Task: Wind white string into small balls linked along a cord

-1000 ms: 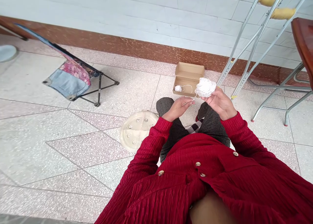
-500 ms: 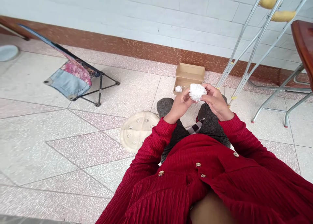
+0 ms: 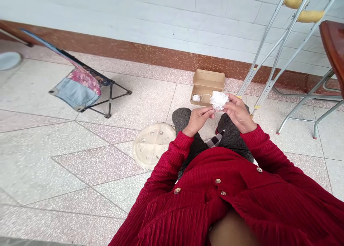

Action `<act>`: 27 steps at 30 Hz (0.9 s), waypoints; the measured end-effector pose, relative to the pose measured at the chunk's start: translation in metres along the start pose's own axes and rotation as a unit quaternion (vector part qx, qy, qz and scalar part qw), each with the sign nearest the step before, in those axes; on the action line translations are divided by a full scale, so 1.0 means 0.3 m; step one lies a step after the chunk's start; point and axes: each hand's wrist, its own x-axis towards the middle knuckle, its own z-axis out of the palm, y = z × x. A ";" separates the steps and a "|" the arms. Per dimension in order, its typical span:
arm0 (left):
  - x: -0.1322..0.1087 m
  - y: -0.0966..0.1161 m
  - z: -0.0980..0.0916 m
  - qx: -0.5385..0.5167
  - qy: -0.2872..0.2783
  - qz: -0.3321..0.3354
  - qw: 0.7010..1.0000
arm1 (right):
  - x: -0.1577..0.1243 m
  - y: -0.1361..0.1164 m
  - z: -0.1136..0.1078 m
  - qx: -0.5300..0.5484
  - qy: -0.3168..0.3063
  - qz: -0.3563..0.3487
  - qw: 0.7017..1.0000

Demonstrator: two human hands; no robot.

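A bundle of white yarn [image 3: 219, 100] is in my right hand [image 3: 238, 112], whose thumb and fingers close on its right side. My left hand [image 3: 199, 120] is closed in a pinch at the bundle's lower left edge, on the yarn there; the exact strand is too small to make out. From the bundle a thin white strand loops left to a small ball of white yarn [image 3: 196, 98]. That ball lies in the left part of an open cardboard box [image 3: 209, 77] on the floor, just beyond my hands.
Left of my knees stands a round cream stool top [image 3: 150, 145] with holes. A folding chair [image 3: 77, 90] with a cloth seat is farther left. Metal crutches [image 3: 271, 65] lean at the tiled wall [image 3: 161, 20] on the right, beside a brown chair [image 3: 333, 49] with metal legs.
My left hand has dropped slightly down from the bundle's left side and its fingers have come together. The yarn bundle has shifted a little right in my right hand.
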 end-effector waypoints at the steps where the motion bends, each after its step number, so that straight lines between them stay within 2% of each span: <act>1: -0.005 -0.002 -0.001 0.006 -0.004 -0.001 1.000 | 0.003 -0.001 -0.004 0.000 0.003 -0.001 1.000; 7: -0.045 -0.029 0.000 0.043 -0.047 -0.006 0.998 | 0.037 -0.001 -0.040 -0.026 0.029 -0.034 0.999; 13: -0.061 -0.019 -0.012 0.079 -0.069 0.010 0.994 | 0.078 0.031 -0.060 -0.038 0.066 -0.054 0.996; 18: -0.067 -0.022 -0.018 0.084 -0.059 0.003 0.995 | 0.076 0.004 -0.060 -0.003 0.034 -0.031 0.999; 22: -0.075 -0.056 -0.011 0.067 -0.081 -0.011 0.994 | 0.076 -0.038 -0.061 0.052 0.044 -0.037 0.997; 27: -0.076 -0.119 -0.016 0.079 -0.092 -0.035 0.992 | 0.080 -0.063 -0.055 0.059 0.051 -0.046 0.996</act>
